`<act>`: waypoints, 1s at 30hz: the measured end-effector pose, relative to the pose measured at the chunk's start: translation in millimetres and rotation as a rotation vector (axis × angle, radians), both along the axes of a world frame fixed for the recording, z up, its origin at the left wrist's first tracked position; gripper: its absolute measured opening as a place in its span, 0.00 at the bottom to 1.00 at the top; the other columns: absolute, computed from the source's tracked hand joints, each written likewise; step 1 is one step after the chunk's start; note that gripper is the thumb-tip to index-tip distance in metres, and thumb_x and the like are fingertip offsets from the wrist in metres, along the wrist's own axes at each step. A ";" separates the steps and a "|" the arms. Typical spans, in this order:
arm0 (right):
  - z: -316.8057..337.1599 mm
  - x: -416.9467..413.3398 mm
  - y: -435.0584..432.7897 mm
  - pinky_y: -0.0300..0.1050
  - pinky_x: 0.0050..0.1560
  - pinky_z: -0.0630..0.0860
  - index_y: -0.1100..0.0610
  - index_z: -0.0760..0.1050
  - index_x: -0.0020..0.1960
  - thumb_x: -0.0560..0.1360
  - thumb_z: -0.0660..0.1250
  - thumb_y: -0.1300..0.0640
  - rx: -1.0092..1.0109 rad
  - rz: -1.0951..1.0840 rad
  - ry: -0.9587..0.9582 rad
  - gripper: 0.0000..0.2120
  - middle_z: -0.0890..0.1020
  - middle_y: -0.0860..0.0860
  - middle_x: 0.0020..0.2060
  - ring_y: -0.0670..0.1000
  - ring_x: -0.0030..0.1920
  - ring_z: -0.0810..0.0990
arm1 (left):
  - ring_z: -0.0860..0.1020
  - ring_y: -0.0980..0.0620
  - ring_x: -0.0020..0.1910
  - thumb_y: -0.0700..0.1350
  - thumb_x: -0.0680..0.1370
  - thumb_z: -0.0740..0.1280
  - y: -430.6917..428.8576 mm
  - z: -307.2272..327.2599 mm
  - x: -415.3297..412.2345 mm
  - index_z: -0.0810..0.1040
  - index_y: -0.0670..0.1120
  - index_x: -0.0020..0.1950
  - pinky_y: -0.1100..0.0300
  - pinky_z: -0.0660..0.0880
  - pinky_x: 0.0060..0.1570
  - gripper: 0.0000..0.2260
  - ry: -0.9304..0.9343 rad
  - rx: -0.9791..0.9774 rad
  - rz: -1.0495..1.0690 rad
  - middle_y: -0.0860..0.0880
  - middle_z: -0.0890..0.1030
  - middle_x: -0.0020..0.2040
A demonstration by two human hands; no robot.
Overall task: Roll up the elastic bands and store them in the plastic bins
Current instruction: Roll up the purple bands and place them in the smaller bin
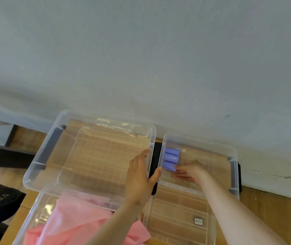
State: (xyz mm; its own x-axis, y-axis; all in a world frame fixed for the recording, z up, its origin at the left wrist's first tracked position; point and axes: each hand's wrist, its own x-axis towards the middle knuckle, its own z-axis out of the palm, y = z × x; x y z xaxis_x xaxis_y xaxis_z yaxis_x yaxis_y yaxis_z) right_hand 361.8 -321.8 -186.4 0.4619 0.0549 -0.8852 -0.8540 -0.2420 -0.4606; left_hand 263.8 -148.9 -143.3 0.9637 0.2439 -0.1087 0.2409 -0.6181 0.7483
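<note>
Main risk here: springing open of the nearest of the three rolled purple elastic bands (171, 159), right of centre in the frame, against the left wall of the small clear plastic bin (201, 141). Likely cause: no tie around the roll, only the wall and the two neighbour rolls to keep it tight; with a quick release, possible flapping out of the loose end. Second risk: sliding of the light bin on the wooden desk (273, 206) under a sideways push, or knocking the other rolls out of their row. Not yet rolled, by judgement: the loose pink elastic band (74, 221) at lower left, spread below the large clear plastic bin (105, 117).

Right hand (190, 171) inside the small bin, fingers (178, 167) almost straight, tips against the right end of the nearest roll; thumb hidden, so impossible to tell between pushing and pinching. Left hand (139, 175) at centre, fingers (142, 156) straight and together, laid on the right wall of the large bin, thumb spread toward the rim of the small bin; holding nothing.
</note>
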 end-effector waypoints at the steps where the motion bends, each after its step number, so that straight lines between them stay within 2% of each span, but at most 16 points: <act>1: -0.4 0.3 0.1 0.42 0.30 0.80 0.67 0.76 0.48 0.75 0.70 0.66 0.008 -0.013 0.004 0.06 0.83 0.61 0.36 0.51 0.31 0.84 | 0.63 0.60 0.68 0.59 0.77 0.64 0.2 -0.6 0.0 0.59 0.55 0.75 0.63 0.63 0.64 0.29 0.003 -0.003 0.000 0.58 0.66 0.69; 6: -4.0 1.4 2.6 0.42 0.32 0.81 0.67 0.75 0.47 0.76 0.69 0.66 0.021 -0.014 0.013 0.05 0.82 0.62 0.37 0.54 0.36 0.83 | 0.63 0.61 0.67 0.61 0.76 0.63 0.6 -2.0 0.0 0.59 0.57 0.74 0.63 0.64 0.64 0.29 0.006 -0.014 0.003 0.59 0.66 0.68; 12: -4.3 2.3 5.0 0.42 0.30 0.80 0.66 0.73 0.44 0.77 0.68 0.65 0.001 -0.019 -0.024 0.05 0.81 0.64 0.39 0.59 0.40 0.82 | 0.63 0.61 0.67 0.63 0.76 0.63 -0.1 -1.2 0.2 0.59 0.57 0.74 0.62 0.65 0.64 0.29 0.010 -0.022 0.005 0.60 0.66 0.68; 15: -9.6 3.3 5.1 0.43 0.31 0.80 0.68 0.74 0.47 0.76 0.69 0.64 -0.052 0.023 -0.067 0.07 0.81 0.62 0.36 0.55 0.33 0.82 | 0.63 0.62 0.67 0.62 0.76 0.63 -0.8 -1.2 0.2 0.58 0.58 0.74 0.62 0.65 0.64 0.29 0.017 -0.029 0.009 0.60 0.66 0.67; 19: -13.3 4.0 6.9 0.39 0.24 0.76 0.67 0.74 0.45 0.76 0.70 0.62 -0.139 0.104 -0.119 0.08 0.80 0.59 0.32 0.49 0.24 0.80 | 0.64 0.61 0.67 0.61 0.76 0.64 -1.3 -0.2 0.5 0.59 0.58 0.74 0.60 0.66 0.65 0.29 0.023 -0.037 0.012 0.60 0.66 0.67; 26: -12.7 5.1 5.5 0.45 0.35 0.79 0.63 0.73 0.40 0.76 0.70 0.61 -0.155 0.131 -0.129 0.09 0.81 0.58 0.33 0.53 0.33 0.82 | 0.65 0.60 0.67 0.60 0.76 0.65 -1.5 1.7 0.4 0.59 0.56 0.74 0.59 0.67 0.65 0.29 0.026 -0.036 0.015 0.60 0.66 0.66; 30: -9.8 4.7 4.8 0.41 0.30 0.78 0.67 0.75 0.48 0.76 0.70 0.61 -0.157 0.162 -0.104 0.09 0.82 0.59 0.36 0.53 0.33 0.82 | 0.65 0.60 0.66 0.60 0.76 0.65 -2.0 1.9 0.6 0.60 0.56 0.74 0.60 0.66 0.64 0.29 0.021 -0.026 0.017 0.58 0.67 0.67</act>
State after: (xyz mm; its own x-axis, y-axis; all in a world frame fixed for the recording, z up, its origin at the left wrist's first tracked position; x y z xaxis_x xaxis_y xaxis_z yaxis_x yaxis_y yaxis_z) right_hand 366.6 -317.0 -196.1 0.5470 0.0009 -0.8371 -0.7484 -0.4476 -0.4895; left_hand 264.4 -150.9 -141.4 0.9569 0.2570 -0.1352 0.2667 -0.5939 0.7590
